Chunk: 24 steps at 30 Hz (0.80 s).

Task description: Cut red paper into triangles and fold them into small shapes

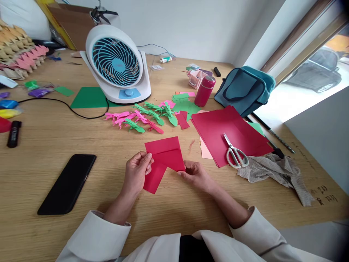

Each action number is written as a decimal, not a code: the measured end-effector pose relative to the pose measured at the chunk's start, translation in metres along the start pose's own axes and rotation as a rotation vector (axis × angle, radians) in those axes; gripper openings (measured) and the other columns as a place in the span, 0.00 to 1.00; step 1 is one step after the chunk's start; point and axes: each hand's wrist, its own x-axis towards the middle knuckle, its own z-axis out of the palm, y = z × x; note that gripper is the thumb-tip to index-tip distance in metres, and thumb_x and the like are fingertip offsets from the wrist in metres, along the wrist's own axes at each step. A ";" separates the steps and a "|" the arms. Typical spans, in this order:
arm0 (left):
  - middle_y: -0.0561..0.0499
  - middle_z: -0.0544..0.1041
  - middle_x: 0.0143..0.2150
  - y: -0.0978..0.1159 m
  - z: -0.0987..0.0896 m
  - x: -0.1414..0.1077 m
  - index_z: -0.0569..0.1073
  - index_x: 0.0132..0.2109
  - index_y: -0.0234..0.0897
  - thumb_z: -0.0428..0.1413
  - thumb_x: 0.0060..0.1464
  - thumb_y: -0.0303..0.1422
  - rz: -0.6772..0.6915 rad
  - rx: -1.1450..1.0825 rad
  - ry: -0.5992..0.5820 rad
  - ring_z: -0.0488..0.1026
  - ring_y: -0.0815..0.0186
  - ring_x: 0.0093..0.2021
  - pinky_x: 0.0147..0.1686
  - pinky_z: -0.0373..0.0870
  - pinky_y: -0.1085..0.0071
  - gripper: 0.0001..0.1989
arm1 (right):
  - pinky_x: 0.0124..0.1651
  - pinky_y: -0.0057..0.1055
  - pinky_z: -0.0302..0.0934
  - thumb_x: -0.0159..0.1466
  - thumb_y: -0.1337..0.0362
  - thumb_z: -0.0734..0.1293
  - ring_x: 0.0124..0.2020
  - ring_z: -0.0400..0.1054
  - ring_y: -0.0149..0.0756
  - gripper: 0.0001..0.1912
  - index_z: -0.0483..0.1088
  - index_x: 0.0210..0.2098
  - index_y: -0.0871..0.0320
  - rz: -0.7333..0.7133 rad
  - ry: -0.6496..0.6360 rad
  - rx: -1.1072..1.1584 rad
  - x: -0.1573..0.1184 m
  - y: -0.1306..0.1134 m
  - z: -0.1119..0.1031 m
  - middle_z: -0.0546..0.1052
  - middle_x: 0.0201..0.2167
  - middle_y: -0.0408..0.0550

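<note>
Through the head camera I see the left hand (139, 165) pinching a piece of red paper (171, 158) by its left side, thumb on top, while the right hand (197, 174) grips its lower right corner between thumb and fingers. I hold it above the middle of the table (109, 196), toward the near edge. A red flap (155, 180) slants down beneath it; whether that is a fold or a second piece, I can't tell.

I judge the paper light and fairly crisp, quick to crease or tear if pulled hard; I'd take it by edges and corners with a soft pinch.

Just beyond lie pink and green paper figures (169, 115). Left, toward the near edge, is a black phone (67, 185). Toward the table's right edge, scissors (231, 146) rest on larger red sheets (215, 125), beside a crumpled cloth (272, 169). Nearer the far edge stand a fan (118, 65) and a red bottle (205, 91), with a blue bag (242, 92) by the far right corner.
</note>
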 end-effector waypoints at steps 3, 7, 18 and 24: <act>0.54 0.72 0.24 0.002 0.000 0.000 0.71 0.28 0.34 0.68 0.45 0.41 0.003 -0.005 0.012 0.59 0.78 0.19 0.16 0.53 0.82 0.17 | 0.28 0.27 0.48 0.63 0.53 0.69 0.26 0.54 0.28 0.19 0.61 0.25 0.58 -0.011 0.006 0.014 -0.001 0.006 -0.002 0.62 0.24 0.39; 0.54 0.71 0.23 0.002 0.001 0.000 0.70 0.27 0.35 0.67 0.46 0.42 0.016 0.004 0.023 0.59 0.78 0.20 0.16 0.53 0.82 0.17 | 0.27 0.27 0.45 0.62 0.53 0.70 0.25 0.51 0.27 0.22 0.57 0.22 0.57 -0.033 0.050 -0.066 -0.001 0.008 -0.005 0.58 0.21 0.38; 0.56 0.69 0.23 0.002 0.000 0.000 0.69 0.28 0.36 0.66 0.48 0.41 0.016 0.046 0.083 0.59 0.77 0.21 0.16 0.54 0.82 0.16 | 0.27 0.26 0.48 0.65 0.51 0.66 0.24 0.54 0.27 0.22 0.61 0.22 0.58 -0.047 0.083 -0.205 -0.001 0.005 -0.017 0.62 0.21 0.40; 0.56 0.69 0.25 0.000 -0.003 0.000 0.69 0.30 0.36 0.63 0.53 0.40 0.059 0.099 0.060 0.61 0.76 0.22 0.18 0.56 0.81 0.14 | 0.26 0.27 0.47 0.65 0.48 0.65 0.23 0.52 0.28 0.23 0.61 0.22 0.57 -0.059 0.142 -0.253 0.002 0.002 -0.022 0.62 0.21 0.40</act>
